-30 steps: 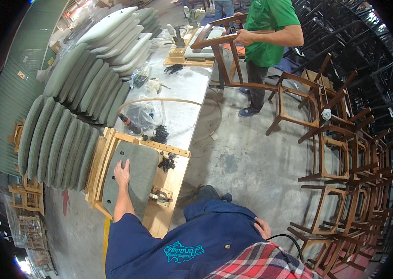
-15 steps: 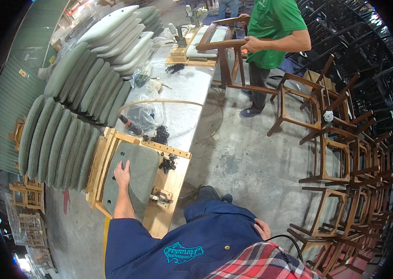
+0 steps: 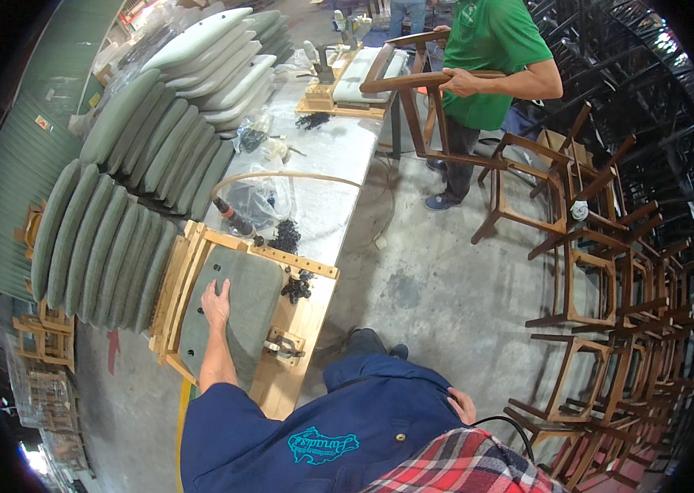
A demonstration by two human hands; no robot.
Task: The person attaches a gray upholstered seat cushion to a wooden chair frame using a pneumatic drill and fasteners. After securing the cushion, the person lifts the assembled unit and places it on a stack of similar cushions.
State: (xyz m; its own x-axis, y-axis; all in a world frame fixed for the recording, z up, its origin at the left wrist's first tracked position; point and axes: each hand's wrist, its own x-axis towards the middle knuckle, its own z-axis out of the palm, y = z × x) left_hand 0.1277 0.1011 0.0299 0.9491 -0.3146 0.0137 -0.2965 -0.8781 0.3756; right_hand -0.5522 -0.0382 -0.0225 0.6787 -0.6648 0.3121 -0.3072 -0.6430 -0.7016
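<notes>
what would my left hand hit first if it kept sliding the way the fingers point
The left hand lies flat on the grey-green seat cushion, pointing up the bench. It would probably first meet the wooden jig frame; the black screws lie beyond.

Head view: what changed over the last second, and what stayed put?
The co-worker in green tilted the wooden chair frame further, its top rail swinging toward the bench. The wearer's left hand stayed flat on the grey-green seat cushion in its wooden jig; the right hand stayed at the hip.
</notes>
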